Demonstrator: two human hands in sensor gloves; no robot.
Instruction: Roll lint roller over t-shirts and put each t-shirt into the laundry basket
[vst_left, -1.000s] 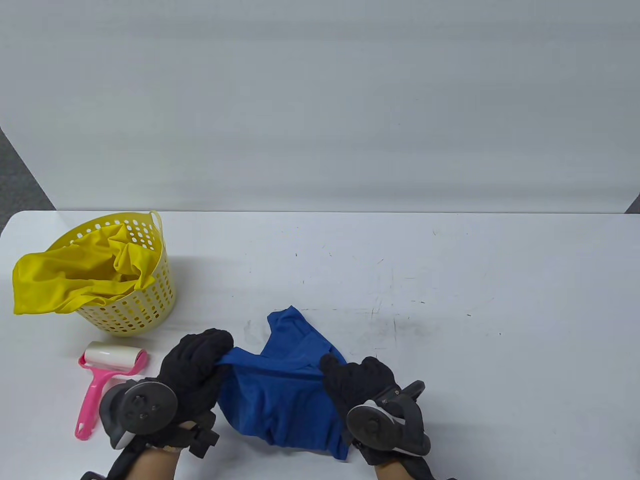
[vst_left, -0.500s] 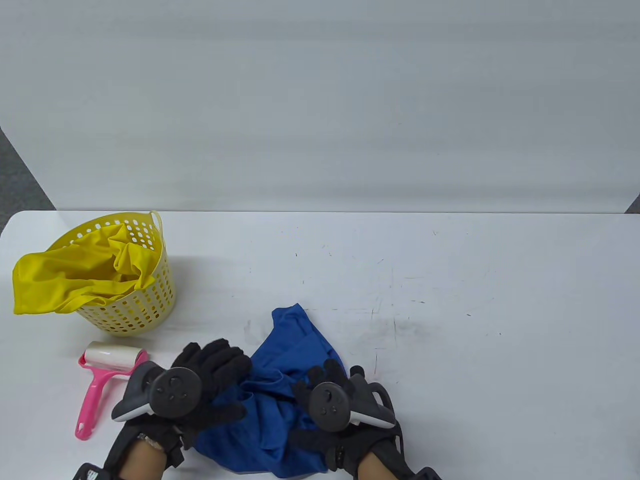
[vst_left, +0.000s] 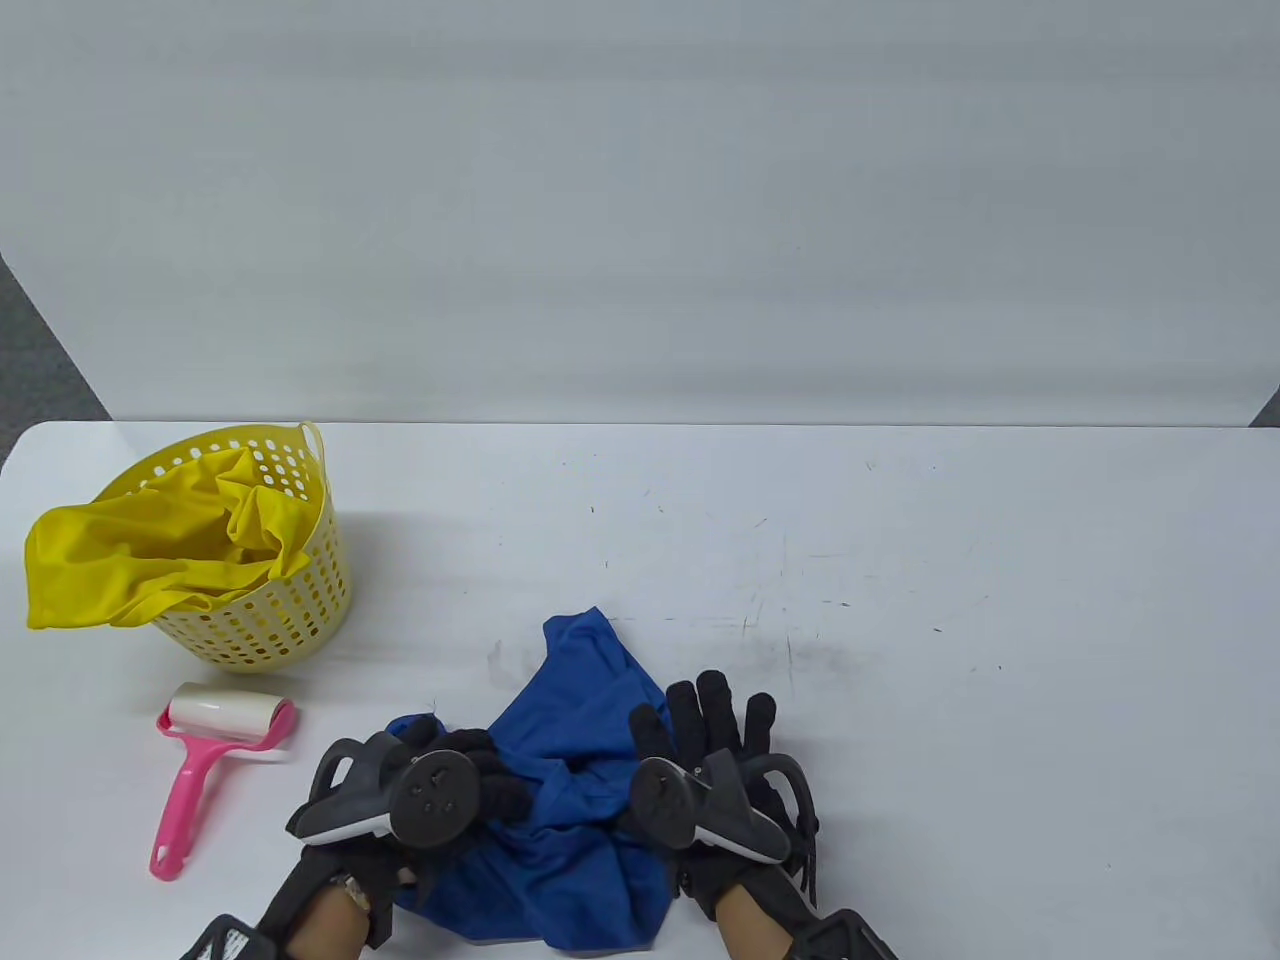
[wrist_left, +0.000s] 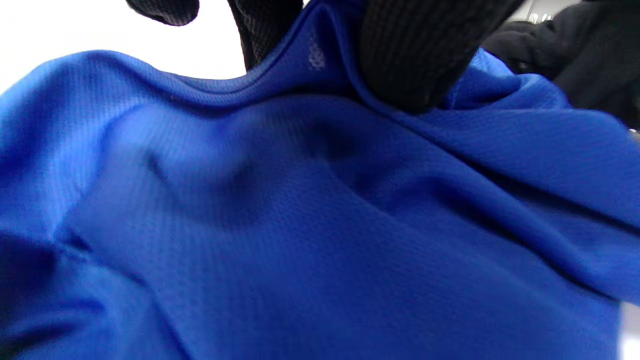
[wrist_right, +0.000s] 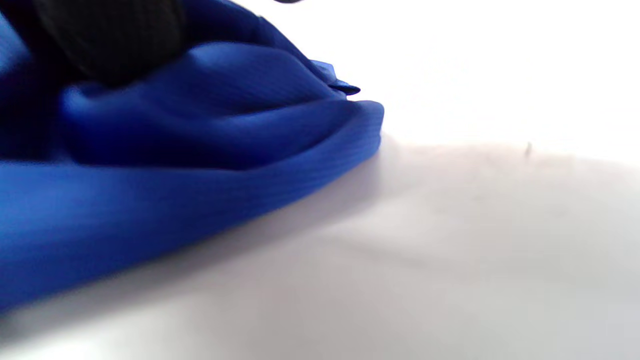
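Currently: blue t-shirt (vst_left: 570, 770), crumpled on worktop (vst_left: 900, 600) near its front edge; light, limp, slippery knit, best gathered by bunched folds. My left hand (vst_left: 470, 780) curls its grip into the cloth; my right hand (vst_left: 715, 730) lies open-fingered beside it.

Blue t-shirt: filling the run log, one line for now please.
blue t-shirt bunched on table | left hand grips it | right hand open | lint roller idle
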